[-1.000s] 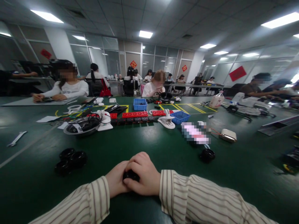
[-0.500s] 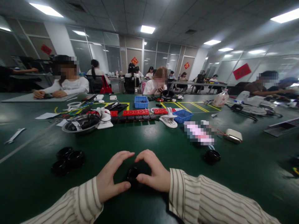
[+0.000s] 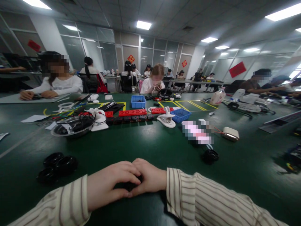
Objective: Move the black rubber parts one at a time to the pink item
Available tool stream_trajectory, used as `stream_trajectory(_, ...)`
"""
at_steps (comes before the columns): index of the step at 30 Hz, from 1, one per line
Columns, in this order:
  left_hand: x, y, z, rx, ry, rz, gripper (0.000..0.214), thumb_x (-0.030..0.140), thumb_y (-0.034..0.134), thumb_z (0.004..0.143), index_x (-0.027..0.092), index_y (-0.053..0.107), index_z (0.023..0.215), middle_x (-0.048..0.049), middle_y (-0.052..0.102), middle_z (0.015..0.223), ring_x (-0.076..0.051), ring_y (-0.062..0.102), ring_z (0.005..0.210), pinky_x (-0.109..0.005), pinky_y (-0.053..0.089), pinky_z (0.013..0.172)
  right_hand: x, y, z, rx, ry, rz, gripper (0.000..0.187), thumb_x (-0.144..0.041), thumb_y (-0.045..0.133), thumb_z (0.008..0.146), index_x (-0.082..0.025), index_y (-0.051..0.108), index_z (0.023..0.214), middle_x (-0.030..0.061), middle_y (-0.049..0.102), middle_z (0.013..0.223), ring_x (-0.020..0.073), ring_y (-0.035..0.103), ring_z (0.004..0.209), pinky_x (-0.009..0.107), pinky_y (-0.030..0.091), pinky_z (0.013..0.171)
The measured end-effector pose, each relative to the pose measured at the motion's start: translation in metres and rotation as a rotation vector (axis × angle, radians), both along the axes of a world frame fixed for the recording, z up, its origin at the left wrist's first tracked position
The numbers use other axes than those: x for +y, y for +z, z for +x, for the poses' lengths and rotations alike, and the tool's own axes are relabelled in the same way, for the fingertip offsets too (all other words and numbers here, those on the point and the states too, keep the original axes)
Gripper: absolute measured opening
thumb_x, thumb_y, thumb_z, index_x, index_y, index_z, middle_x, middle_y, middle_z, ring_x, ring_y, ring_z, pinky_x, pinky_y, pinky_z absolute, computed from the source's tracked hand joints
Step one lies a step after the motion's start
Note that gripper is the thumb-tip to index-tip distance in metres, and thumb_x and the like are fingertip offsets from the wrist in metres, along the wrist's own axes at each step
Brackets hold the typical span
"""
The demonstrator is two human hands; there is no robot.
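Observation:
My left hand curls over a black, round, hollow part on the green table; its fingertips meet the back of my right hand. The part shows only as a dark patch between the hands, mostly hidden. My right hand wraps the part from the other side, its thumb tip close to my left thumb. Left of my hands sits a group of three similar glossy black ring-shaped parts. Another black ring-shaped part lies to the right, beyond my right sleeve.
Farther back lie a steel bowl of black items, red and black socket strips, a white clip stand and two blue bins. A blurred pink item and a cream case are at right. Co-workers sit around.
My left hand has closed in over the black part and against my right hand. My right fingers have drawn in around it. The whole view has shifted slightly.

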State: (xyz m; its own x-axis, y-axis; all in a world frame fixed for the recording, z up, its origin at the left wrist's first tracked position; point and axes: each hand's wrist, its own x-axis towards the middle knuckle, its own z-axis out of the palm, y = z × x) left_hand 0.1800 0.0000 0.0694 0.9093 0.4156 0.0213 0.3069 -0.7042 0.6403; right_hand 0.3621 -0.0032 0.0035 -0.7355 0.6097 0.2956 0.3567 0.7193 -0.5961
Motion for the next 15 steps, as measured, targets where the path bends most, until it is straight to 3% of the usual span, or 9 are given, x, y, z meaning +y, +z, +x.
stream_trajectory(5,-0.004,-0.008,0.005,0.013,0.104,0.080,0.025,0.015,0.057,0.075,0.029,0.067,0.093,0.0007,0.066,0.099,-0.019,0.055,0.095,-0.030,0.044,0.083,-0.001,-0.003,-0.004,-0.004,-0.050,0.017,0.032,-0.043,0.075,0.063,-0.018,0.058,0.074,-0.0041,0.061,0.076,0.0123,0.057,0.076,0.026,0.039,0.079)
stream_trajectory(9,-0.012,-0.014,0.011,0.135,0.338,0.287,0.013,0.024,0.061,0.074,0.022,0.065,0.086,-0.0038,0.061,0.087,-0.022,0.053,0.085,-0.034,0.044,0.074,-0.009,0.002,-0.012,-0.061,-0.265,0.045,0.040,-0.048,0.077,0.057,-0.017,0.059,0.076,-0.0023,0.060,0.072,0.0142,0.055,0.071,0.027,0.038,0.072)
stream_trajectory(11,-0.014,-0.017,0.014,0.197,0.443,0.436,0.018,0.034,0.060,0.076,0.018,0.064,0.083,-0.0058,0.059,0.079,-0.024,0.053,0.078,-0.038,0.043,0.070,-0.012,0.003,-0.014,-0.110,-0.367,0.062,0.045,-0.051,0.076,0.054,-0.017,0.060,0.077,-0.0006,0.060,0.072,0.0156,0.054,0.069,0.029,0.038,0.069)
stream_trajectory(15,-0.012,-0.025,0.012,0.021,0.425,0.601,0.038,0.047,0.055,0.077,0.014,0.061,0.094,-0.0103,0.059,0.092,-0.027,0.052,0.086,-0.045,0.041,0.080,-0.010,0.002,-0.010,-0.105,-0.407,0.077,0.051,-0.046,0.076,0.058,-0.016,0.060,0.096,0.0039,0.063,0.085,0.0180,0.055,0.076,0.030,0.039,0.072)
